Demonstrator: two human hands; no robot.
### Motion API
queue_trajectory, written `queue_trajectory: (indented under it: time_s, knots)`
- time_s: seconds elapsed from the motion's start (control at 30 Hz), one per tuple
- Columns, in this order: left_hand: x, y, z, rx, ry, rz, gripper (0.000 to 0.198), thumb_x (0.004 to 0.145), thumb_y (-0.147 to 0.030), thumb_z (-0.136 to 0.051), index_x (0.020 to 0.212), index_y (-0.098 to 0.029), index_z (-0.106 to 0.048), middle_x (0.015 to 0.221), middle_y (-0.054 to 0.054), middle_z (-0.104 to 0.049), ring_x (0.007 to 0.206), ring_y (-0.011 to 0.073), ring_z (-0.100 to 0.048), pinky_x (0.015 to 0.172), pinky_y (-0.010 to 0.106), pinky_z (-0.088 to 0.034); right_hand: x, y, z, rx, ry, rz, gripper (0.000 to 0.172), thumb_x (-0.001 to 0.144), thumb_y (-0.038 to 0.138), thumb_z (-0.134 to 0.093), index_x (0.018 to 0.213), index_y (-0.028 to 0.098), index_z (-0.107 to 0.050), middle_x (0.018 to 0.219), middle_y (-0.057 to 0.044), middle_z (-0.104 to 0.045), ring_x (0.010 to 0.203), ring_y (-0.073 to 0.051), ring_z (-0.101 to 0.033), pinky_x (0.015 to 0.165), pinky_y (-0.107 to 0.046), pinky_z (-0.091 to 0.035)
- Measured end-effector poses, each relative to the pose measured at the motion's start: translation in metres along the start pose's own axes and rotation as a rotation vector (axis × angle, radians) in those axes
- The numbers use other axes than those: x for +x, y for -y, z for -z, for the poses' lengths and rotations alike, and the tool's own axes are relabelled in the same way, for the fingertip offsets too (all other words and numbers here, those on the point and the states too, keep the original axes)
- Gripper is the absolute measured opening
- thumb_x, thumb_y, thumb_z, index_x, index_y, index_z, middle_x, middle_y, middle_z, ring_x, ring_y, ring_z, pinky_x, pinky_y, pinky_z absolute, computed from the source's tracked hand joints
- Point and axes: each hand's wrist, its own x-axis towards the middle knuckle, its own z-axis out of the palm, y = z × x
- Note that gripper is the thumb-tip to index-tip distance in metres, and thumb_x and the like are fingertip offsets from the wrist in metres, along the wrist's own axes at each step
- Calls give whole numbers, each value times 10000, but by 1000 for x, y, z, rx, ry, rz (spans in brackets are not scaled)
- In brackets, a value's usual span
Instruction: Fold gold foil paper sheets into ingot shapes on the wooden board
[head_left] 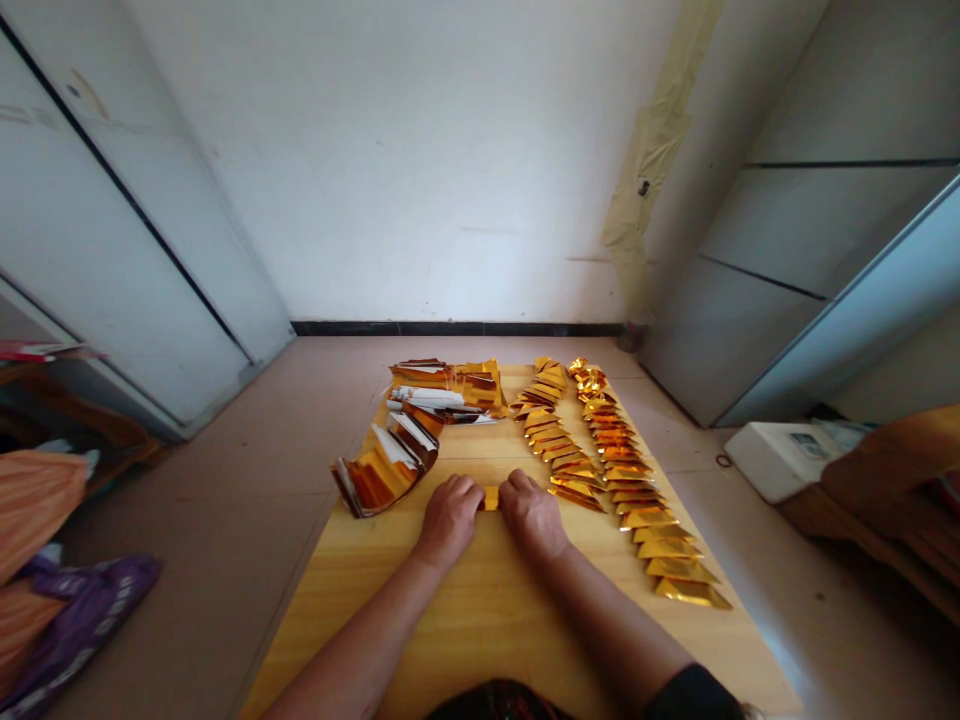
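Note:
Both my hands rest on a wooden board (480, 620), knuckles up, fingers curled. Between them lies a small piece of gold foil paper (490, 497). My left hand (448, 518) grips its left end and my right hand (533, 514) grips its right end. Most of the piece is hidden under my fingers. To the right run two rows of folded gold foil pieces, the nearer row (556, 438) and the longer outer row (637, 490).
Stacks of unfolded gold foil sheets lie at the board's left (384, 468) and far end (446, 390). A white device (780, 455) sits on the floor at right. Purple and orange cloth (52, 590) lies at left. White wall and cabinet panels stand behind.

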Motion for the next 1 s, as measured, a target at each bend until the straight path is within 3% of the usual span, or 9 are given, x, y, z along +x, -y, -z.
queue_trajectory:
  time_s: [0.17, 0.3, 0.4, 0.53, 0.7, 0.83, 1.0]
  knots:
    - [0, 3, 0, -86, -17, -37, 223, 831, -88, -459, 740, -200, -629, 763, 57, -573, 777, 188, -495, 717, 309, -386, -1, -3, -4, 76, -16, 7, 137, 884, 157, -492, 831, 201, -611, 880, -55, -600, 839, -159, -556, 658, -225, -406]
    - [-2, 4, 2, -146, -46, -30, 221, 860, -150, -441, 918, -208, -646, 890, 80, -601, 880, 207, -518, 795, 336, -404, -2, -10, 1, 209, -64, -32, 150, 848, 198, -531, 979, 202, -603, 1028, -53, -580, 898, -148, -562, 728, -217, -425]
    - [-3, 3, 5, -128, -72, -8, 226, 819, -201, -519, 1012, -211, -636, 982, 95, -607, 940, 238, -515, 831, 372, -393, -4, -12, 4, 244, -53, -20, 147, 832, 253, -564, 962, 208, -614, 1053, -50, -577, 865, -147, -573, 702, -216, -431]
    - [-4, 0, 12, -76, -85, 13, 220, 749, -184, -585, 958, -219, -645, 974, 85, -616, 938, 250, -513, 834, 391, -360, -5, -11, 5, 251, -61, 6, 100, 837, 255, -566, 906, 211, -623, 1073, -50, -579, 835, -136, -580, 672, -208, -430]
    - [-4, -4, 15, -15, -99, 27, 184, 730, -158, -599, 904, -217, -616, 925, 67, -617, 922, 240, -512, 838, 384, -329, -7, -10, 8, 169, -93, 72, 156, 838, 199, -562, 978, 233, -621, 1199, -60, -558, 982, -167, -548, 760, -228, -431]
    - [-4, -5, 14, -16, -97, 38, 139, 721, -143, -596, 839, -217, -588, 832, 49, -617, 865, 234, -518, 802, 376, -312, -8, -10, 7, 57, -129, 129, 189, 903, 212, -496, 1038, 258, -621, 1239, -55, -557, 956, -181, -529, 765, -266, -406]
    - [-5, -6, 13, -11, -86, 16, 123, 723, -113, -570, 801, -208, -567, 771, 38, -618, 807, 218, -527, 774, 367, -296, -10, -10, 6, -3, -182, 206, 189, 945, 250, -451, 966, 240, -638, 1106, -66, -610, 899, -190, -503, 757, -313, -339]
